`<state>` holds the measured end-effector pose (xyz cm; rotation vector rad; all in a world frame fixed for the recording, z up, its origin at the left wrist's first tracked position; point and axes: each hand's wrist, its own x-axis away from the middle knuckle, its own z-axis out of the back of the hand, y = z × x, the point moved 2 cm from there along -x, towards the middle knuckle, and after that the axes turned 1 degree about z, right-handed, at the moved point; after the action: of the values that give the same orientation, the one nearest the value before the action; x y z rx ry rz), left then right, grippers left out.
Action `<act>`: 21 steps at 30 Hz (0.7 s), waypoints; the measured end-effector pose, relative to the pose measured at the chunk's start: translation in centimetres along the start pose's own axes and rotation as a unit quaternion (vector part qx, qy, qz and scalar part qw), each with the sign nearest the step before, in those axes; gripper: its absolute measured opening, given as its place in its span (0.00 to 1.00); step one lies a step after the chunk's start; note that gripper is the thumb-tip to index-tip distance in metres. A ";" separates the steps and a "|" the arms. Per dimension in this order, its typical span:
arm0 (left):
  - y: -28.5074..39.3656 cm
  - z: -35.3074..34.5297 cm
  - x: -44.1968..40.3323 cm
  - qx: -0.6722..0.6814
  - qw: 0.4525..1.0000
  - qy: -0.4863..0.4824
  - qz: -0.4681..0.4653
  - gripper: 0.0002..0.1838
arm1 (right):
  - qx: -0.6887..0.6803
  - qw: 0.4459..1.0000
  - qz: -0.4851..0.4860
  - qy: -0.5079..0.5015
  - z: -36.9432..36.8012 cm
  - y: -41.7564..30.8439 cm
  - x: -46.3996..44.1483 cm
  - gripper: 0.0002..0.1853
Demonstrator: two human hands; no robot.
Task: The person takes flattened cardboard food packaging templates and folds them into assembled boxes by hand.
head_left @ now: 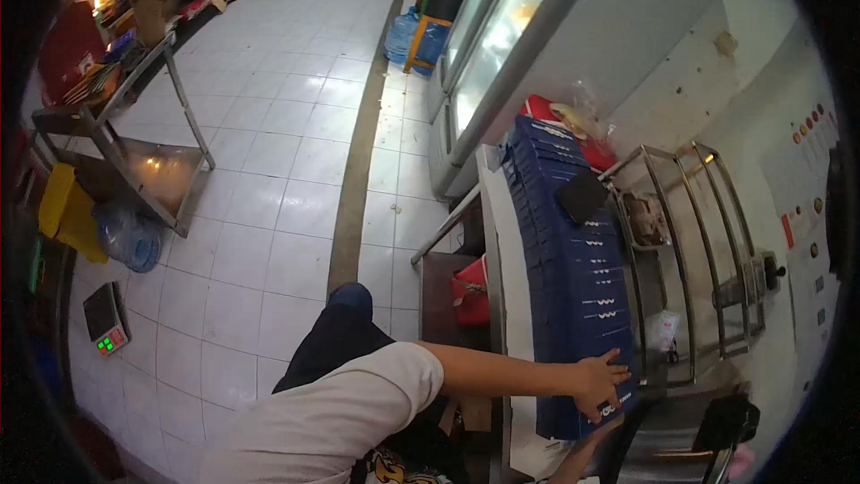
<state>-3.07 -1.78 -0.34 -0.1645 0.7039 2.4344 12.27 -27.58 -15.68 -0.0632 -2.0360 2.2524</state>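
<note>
My left hand [600, 385] lies with spread fingers on the near end of a long row of dark blue flat boxes [573, 287]. The boxes are packed tightly on edge, with white print along them, on a white-topped table [528, 450]. Below the left hand, part of my right forearm [591, 450] reaches up to the same end of the row. The right hand's fingers are hidden. On the far part of the row rests a small black flat object [582, 197].
A metal rack [690, 251] stands right of the boxes, against the wall. Beyond the table is a glass-door fridge [502, 45]. A scale [107, 318] with green digits, a water bottle [130, 237] and a metal cart [152, 175] are at left on the tiled floor [269, 170].
</note>
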 end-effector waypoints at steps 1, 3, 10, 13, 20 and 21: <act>0.1 -0.1 0.1 -0.001 1.000 -0.010 -0.004 0.33 | 0.000 1.000 -0.002 -0.003 -0.4 0.0 0.0 0.35; 0.1 0.2 0.3 -0.008 1.000 -0.011 -0.003 0.33 | -0.002 1.000 -0.003 0.000 -0.6 0.1 0.1 0.35; -0.2 -0.9 -0.1 0.022 1.000 0.000 0.000 0.33 | 0.016 1.000 0.006 0.009 0.4 -1.4 0.0 0.36; -0.6 -1.2 -0.4 0.029 0.999 0.025 -0.007 0.33 | 0.020 1.000 0.012 0.017 0.6 -1.6 -0.2 0.36; -0.4 -0.5 -0.2 0.024 1.000 -0.006 -0.015 0.34 | 0.021 0.999 0.007 0.031 0.7 -1.6 0.4 0.36; -0.4 -1.0 -0.3 0.028 0.999 -0.010 -0.020 0.34 | 0.022 0.999 0.006 0.027 0.7 -1.6 0.7 0.36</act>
<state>-2.61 -2.19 -1.28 -0.1295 0.7515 2.3733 11.58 -28.04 -13.97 -0.1316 -1.9624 2.2752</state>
